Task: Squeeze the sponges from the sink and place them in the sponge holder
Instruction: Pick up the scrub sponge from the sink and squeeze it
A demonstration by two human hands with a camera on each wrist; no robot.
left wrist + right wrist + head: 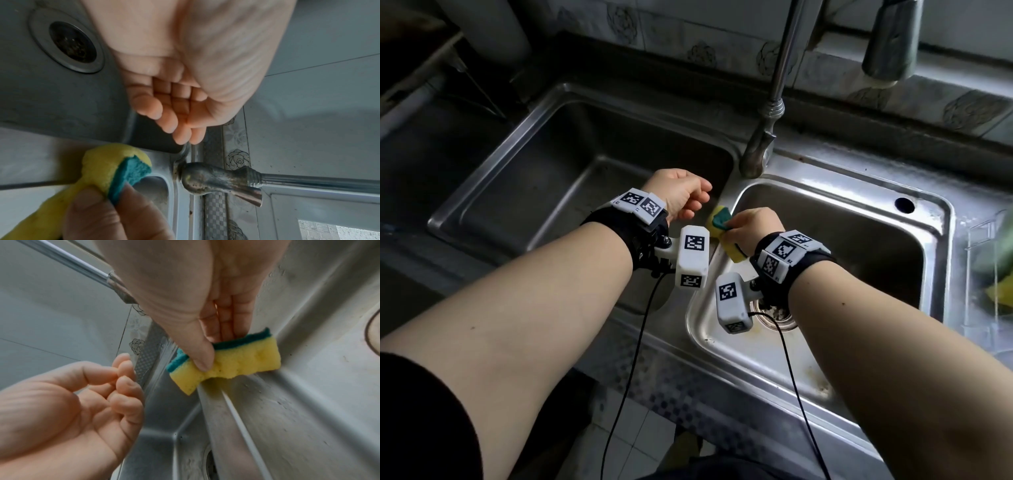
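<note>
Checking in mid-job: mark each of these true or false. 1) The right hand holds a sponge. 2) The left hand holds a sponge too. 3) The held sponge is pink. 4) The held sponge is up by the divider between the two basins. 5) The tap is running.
1) True: the right hand pinches the yellow and green sponge.
2) False: the left hand holds nothing, its fingers loosely curled.
3) False: it is yellow with a green scrub layer.
4) True: it is at the divider.
5) False: no water shows at the faucet.
</note>
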